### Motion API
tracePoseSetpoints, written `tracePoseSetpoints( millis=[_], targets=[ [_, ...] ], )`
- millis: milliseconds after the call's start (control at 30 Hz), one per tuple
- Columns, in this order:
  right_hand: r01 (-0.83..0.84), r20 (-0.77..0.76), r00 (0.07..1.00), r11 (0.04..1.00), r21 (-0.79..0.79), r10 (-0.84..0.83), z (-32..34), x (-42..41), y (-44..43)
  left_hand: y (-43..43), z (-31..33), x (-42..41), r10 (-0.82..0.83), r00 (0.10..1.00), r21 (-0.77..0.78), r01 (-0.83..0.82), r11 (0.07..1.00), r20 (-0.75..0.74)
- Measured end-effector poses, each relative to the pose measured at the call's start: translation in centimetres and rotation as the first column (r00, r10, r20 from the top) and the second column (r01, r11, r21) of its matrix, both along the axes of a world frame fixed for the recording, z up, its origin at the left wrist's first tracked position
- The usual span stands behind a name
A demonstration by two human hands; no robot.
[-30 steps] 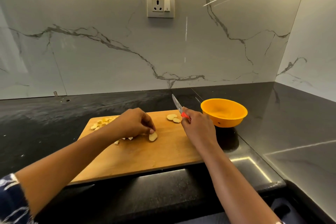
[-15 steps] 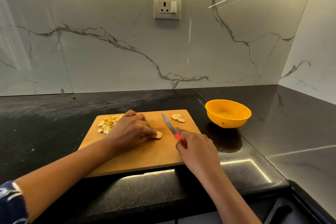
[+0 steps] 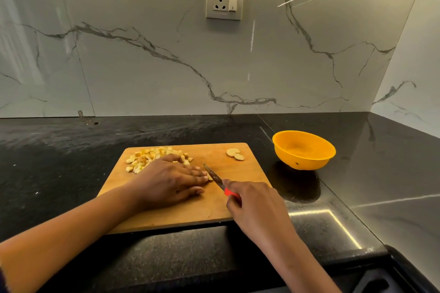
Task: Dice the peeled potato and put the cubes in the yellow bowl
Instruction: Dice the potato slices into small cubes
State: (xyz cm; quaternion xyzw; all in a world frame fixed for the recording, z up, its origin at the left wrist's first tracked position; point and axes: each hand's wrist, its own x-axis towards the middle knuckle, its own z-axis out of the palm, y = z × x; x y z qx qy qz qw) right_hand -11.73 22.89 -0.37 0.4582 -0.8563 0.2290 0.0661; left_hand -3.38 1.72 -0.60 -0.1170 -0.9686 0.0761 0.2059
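A wooden cutting board (image 3: 209,211) lies on the black counter. My left hand (image 3: 170,181) lies flat on it, fingers straight, pressing a potato slice (image 3: 210,176) that is mostly hidden under the fingertips. My right hand (image 3: 256,204) grips a knife (image 3: 215,178) by its red handle, with the blade right against the left fingertips on that slice. A heap of potato cubes (image 3: 152,157) sits at the board's far left. Two round slices (image 3: 235,153) lie at its far right. The yellow bowl (image 3: 303,150) stands right of the board and looks empty.
The black stone counter (image 3: 59,162) runs to a marble backsplash with a wall socket (image 3: 224,2). A corner wall closes the right side. The counter's front edge drops off just below the board, with a dark recess at the lower right.
The knife has come down from beside the far slices to the slice under my left fingertips. My left hand has flattened over that slice, uncovering more of the cube heap.
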Motion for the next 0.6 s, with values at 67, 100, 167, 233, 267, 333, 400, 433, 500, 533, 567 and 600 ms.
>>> tracePoseSetpoints(
  millis=[67,100,167,233,267,333,400,433,500,533,567,600],
  targets=[
    [-0.004,-0.014,1.0,1.0,0.013,0.004,0.07,-0.11,-0.05,-0.12,-0.11,-0.1,-0.009,1.0,-0.009,0.009,1.0,-0.002],
    [-0.01,-0.024,1.0,1.0,0.018,0.01,0.12,-0.1,-0.02,-0.16,-0.12,-0.13,-0.014,1.0,-0.009,0.014,1.0,-0.002],
    [-0.031,-0.045,0.998,0.999,0.027,0.032,0.18,-0.06,0.07,-0.3,-0.18,-0.19,-0.026,1.0,-0.017,0.026,1.0,-0.01],
    [-0.053,-0.073,0.996,0.997,0.052,0.056,0.25,-0.11,-0.01,-0.42,-0.3,-0.29,-0.036,0.999,-0.032,0.035,0.999,-0.024],
    [-0.06,-0.087,0.994,0.996,0.069,0.066,0.31,-0.13,-0.11,-0.43,-0.36,-0.35,-0.04,0.999,-0.036,0.039,0.999,-0.025],
    [-0.071,-0.103,0.991,0.993,0.096,0.081,0.38,-0.23,-0.41,-0.51,-0.45,-0.48,-0.048,0.998,-0.038,0.047,0.998,-0.028],
    [-0.079,-0.089,0.992,0.993,0.083,0.086,0.26,-0.29,-0.42,-0.61,-0.53,-0.57,-0.056,0.998,-0.033,0.055,0.998,-0.029],
    [-0.08,-0.073,0.994,0.995,0.065,0.085,0.14,-0.25,-0.3,-0.64,-0.58,-0.56,-0.059,0.998,-0.031,0.058,0.998,-0.032],
    [-0.077,-0.049,0.996,0.997,0.031,0.079,-0.08,-0.18,-0.01,-0.73,-0.66,-0.62,-0.064,0.997,-0.026,0.063,0.998,-0.039],
    [-0.075,-0.045,0.996,0.997,0.025,0.076,-0.17,-0.19,0.07,-0.75,-0.7,-0.64,-0.065,0.997,-0.022,0.064,0.998,-0.039],
    [-0.072,-0.045,0.996,0.997,0.025,0.073,-0.17,-0.22,0.13,-0.77,-0.7,-0.67,-0.066,0.997,-0.018,0.066,0.998,-0.039],
    [-0.068,-0.051,0.996,0.997,0.031,0.07,-0.15,-0.25,0.15,-0.78,-0.7,-0.7,-0.067,0.997,-0.015,0.067,0.998,-0.039]
  ],
)
